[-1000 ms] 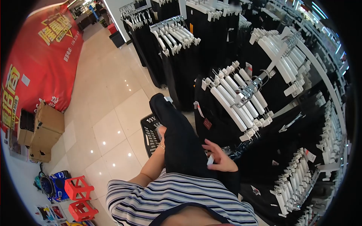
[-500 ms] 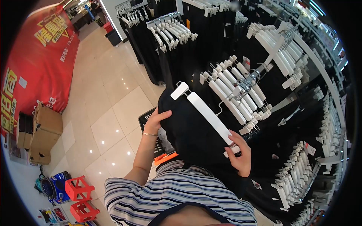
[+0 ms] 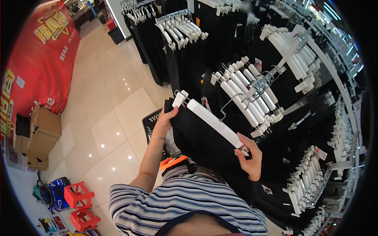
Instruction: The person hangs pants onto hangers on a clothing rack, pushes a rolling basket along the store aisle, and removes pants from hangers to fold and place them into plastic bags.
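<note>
A white clip hanger [image 3: 214, 122] lies slanted across the top of a black garment [image 3: 197, 137] in front of me. My left hand [image 3: 164, 121] pinches the hanger's left clip together with the garment's edge. At the other end, my right hand [image 3: 249, 155] is closed round the right clip. The hanger's metal hook points up toward a rack bar [image 3: 262, 84], where several white hangers [image 3: 246, 98] hold black garments. Whether the hook touches the bar is not clear.
A black basket [image 3: 149, 122] with an orange handle [image 3: 173, 161] stands by my left arm. More racks of black garments [image 3: 197, 70] fill the right and front. To the left are cardboard boxes [image 3: 45, 131], red stools [image 3: 78, 194] and a red banner [image 3: 39, 67].
The garment was loose over my left arm; the hanger then appeared across it. Since then my left hand has moved up to the left clip, and the hanger's hook now shows near the rack.
</note>
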A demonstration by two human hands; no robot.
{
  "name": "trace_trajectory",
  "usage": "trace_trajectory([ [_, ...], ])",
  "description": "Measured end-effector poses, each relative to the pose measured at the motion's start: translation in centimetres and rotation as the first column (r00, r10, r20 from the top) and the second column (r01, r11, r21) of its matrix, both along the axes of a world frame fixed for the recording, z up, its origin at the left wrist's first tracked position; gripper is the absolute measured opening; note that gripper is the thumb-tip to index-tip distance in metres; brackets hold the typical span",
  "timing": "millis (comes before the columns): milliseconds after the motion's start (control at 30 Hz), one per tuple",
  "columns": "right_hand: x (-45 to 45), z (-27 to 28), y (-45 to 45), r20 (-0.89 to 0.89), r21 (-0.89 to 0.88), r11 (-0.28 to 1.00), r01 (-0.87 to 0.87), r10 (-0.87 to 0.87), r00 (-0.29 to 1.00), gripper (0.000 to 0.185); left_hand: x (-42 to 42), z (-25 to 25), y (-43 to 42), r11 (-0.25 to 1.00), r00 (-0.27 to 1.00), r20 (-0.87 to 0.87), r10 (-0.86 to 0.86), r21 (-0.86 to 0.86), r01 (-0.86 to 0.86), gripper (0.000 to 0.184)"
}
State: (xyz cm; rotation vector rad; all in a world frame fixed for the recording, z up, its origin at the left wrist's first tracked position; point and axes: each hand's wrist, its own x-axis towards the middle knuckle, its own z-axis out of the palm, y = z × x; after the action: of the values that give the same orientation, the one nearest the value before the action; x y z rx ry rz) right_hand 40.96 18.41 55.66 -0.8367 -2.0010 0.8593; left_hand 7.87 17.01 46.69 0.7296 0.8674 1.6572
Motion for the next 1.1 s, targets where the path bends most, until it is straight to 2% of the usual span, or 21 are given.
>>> trace_trajectory([
  [100,0.2,-1.8,0.6,-0.11,0.033,0.998,0.053,-0.049,0.993,0.04,0.4,0.1,0.2,0.99,0.987,0.132,0.095,0.092,-0.108,0.034],
  [167,0.6,-5.3,0.9,-0.328,-0.11,0.992,0.061,-0.094,0.94,0.035,0.2,0.6,0.0,0.979,0.981,0.137,0.135,0.137,-0.154,0.032],
  [233,1.5,-10.4,0.2,-0.305,-0.327,0.938,0.113,-0.218,0.927,0.034,0.2,1.7,-0.3,0.957,0.973,0.115,0.198,0.193,-0.218,0.03],
  [300,5.1,-20.0,-1.2,0.004,-0.378,0.899,0.219,-0.235,0.972,0.033,0.2,2.3,-0.9,0.928,0.953,0.105,0.283,0.223,-0.3,0.03],
  [367,7.6,-26.2,-4.2,0.401,-0.52,0.813,0.262,-0.038,0.915,0.033,0.0,2.2,-1.6,0.896,0.924,0.078,0.373,0.227,-0.381,0.03],
  [433,9.2,-26.2,-6.9,0.568,-0.711,0.65,0.27,0.302,0.766,0.033,-0.4,1.6,-2.4,0.871,0.894,0.131,0.429,0.205,-0.447,0.033],
  [533,8.7,-17.7,-7.4,0.455,-0.89,0.362,0.278,0.753,0.476,0.033,-0.2,2.3,-3.9,0.839,0.874,0.123,0.47,0.244,-0.486,0.033],
  [600,8.7,-13.1,-6.6,0.432,-0.898,0.317,0.305,0.764,0.479,0.033,0.8,2.0,-4.3,0.81,0.851,0.124,0.51,0.265,-0.524,0.034],
  [633,8.7,-11.8,-6.1,0.446,-0.895,0.342,0.286,0.71,0.545,0.033,1.8,1.8,-4.7,0.798,0.833,0.128,0.538,0.239,-0.553,0.034],
  [667,10.6,-15.2,-5.8,0.378,-0.87,0.489,0.061,0.582,0.72,0.03,3.1,2.2,-5.1,0.794,0.827,0.055,0.559,0.252,-0.553,0.033],
  [700,7.4,-10.9,-5.2,0.338,-0.79,0.611,0.043,0.376,0.863,0.031,4.3,2.6,-5.7,0.792,0.819,-0.019,0.574,0.267,-0.549,0.033],
  [733,5.0,-8.2,-4.5,0.179,-0.662,0.741,-0.11,0.299,0.937,0.04,4.4,-1.9,-5.8,0.757,0.77,-0.139,0.623,0.355,-0.548,0.033],
  [767,2.0,-4.8,-4.6,-0.199,-0.696,0.672,-0.254,0.159,0.967,0.051,5.9,-0.3,-6.7,0.722,0.591,-0.422,0.687,0.484,-0.495,0.033],
  [800,-0.3,-2.9,-4.1,-0.396,-0.563,0.724,-0.398,0.185,0.899,0.06,7.1,2.5,-7.3,0.781,0.51,-0.599,0.617,0.548,-0.3,0.033],
  [833,-2.0,-2.1,-3.8,-0.571,-0.494,0.696,-0.521,0.192,0.798,0.067,8.5,5.2,-7.4,0.822,0.545,-0.657,0.521,0.558,-0.115,0.035],
  [867,-2.4,-2.6,-4.2,-0.612,-0.561,0.637,-0.529,0.112,0.783,0.071,9.4,5.7,-7.0,0.85,0.583,-0.753,0.304,0.491,0.191,0.035],
  [900,-2.7,-3.5,-4.6,-0.643,-0.619,0.569,-0.541,0.028,0.765,0.076,10.8,5.9,-6.6,0.779,0.517,-0.787,0.337,0.541,0.316,0.038],
  [933,-3.4,-4.1,-5.0,-0.553,-0.723,0.599,-0.345,-0.202,0.808,0.077,12.0,6.1,-6.7,0.728,0.455,-0.772,0.443,0.607,0.32,0.049],
  [967,-3.7,-3.5,-4.9,-0.601,-0.74,0.556,-0.378,-0.294,0.743,0.072,13.0,5.6,-6.7,0.713,0.432,-0.768,0.473,0.622,0.325,0.049],
  [1033,-3.0,-4.3,-4.5,-0.655,-0.73,0.529,-0.433,-0.359,0.665,0.069,14.3,4.8,-6.6,0.676,0.379,-0.751,0.541,0.656,0.335,0.049],
  [1100,-1.6,-4.1,-3.8,-0.635,-0.729,0.556,-0.399,-0.331,0.698,0.074,15.2,4.5,-6.9,0.688,0.396,-0.8,0.451,0.594,0.416,0.052],
])
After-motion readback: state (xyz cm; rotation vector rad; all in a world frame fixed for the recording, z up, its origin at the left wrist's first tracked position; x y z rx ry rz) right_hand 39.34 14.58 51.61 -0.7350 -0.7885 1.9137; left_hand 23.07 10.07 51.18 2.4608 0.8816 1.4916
